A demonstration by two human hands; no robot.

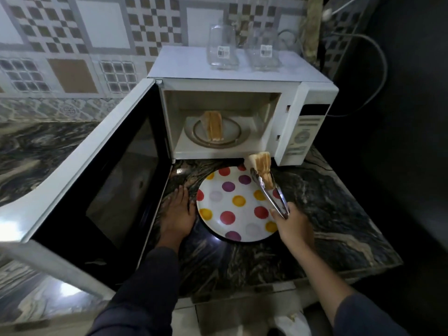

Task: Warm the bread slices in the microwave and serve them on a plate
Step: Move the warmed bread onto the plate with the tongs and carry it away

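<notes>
Partly served: the right hand (294, 226) clamps steel tongs (271, 192) on one toasted bread slice (263, 167) over the polka-dot plate's (232, 204) one-o'clock rim, another slice (213, 126) waits in the white microwave (288, 112), and the left hand (178, 212) rests flat and empty on the dark marble tabletop (327, 209).

White microwave (242, 112) on dark marbled counter, door (97, 180) swung wide open to the left. Inside, glass turntable (232, 135) with one toasted-brown bread slice (213, 128) lying on it, left of centre. Second bread slice (263, 169) pinched in metal tongs (271, 192), held tilted in the air over far right edge of plate (232, 190), just below microwave's front lip. Plate round, white with red, yellow, purple dots, flat on counter directly in front of microwave, nothing on it.
</notes>
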